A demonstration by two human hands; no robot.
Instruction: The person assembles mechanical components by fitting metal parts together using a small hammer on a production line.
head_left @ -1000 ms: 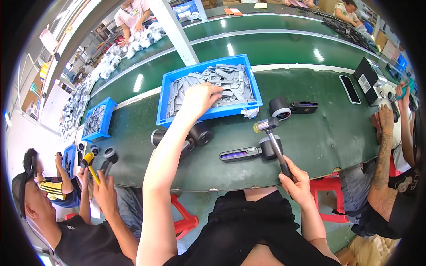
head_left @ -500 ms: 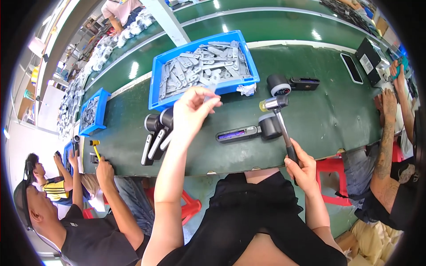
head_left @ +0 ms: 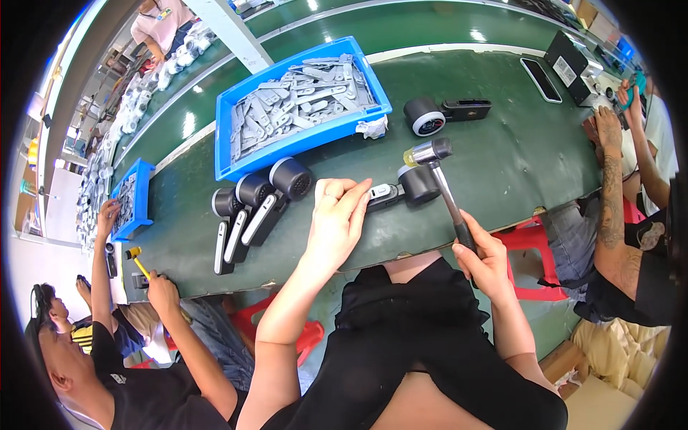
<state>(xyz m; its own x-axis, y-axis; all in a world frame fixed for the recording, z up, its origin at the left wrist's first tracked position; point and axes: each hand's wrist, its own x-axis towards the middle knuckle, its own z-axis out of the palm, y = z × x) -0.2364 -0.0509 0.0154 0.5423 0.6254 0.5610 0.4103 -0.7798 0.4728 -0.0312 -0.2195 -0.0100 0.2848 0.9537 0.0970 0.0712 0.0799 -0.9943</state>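
Note:
My left hand [head_left: 338, 223] is closed in a pinch at the handle of a black device with a round head [head_left: 420, 184]. A light grey strip cover [head_left: 383, 192] lies along that handle at my fingertips; my hand hides part of both. My right hand [head_left: 487, 256] grips the black handle of a hammer [head_left: 446, 192]. Its silver head, with a yellowish face and a black end, hovers over the device's round head. Left of my left hand lie three similar devices [head_left: 259, 218] with pale strips on their handles.
A blue bin [head_left: 224, 129] full of grey strips stands behind my hands. Another device [head_left: 425, 117] with a dark handle lies to its right. Farther right are a phone [head_left: 541, 80] and a black box [head_left: 566, 66]. Co-workers sit on both sides, one holding a yellow hammer [head_left: 140, 261].
My left hand has come down from beside the bin, bringing a grey strip to the device's open handle. The hammer stays in my right hand, and the view has shifted a little.

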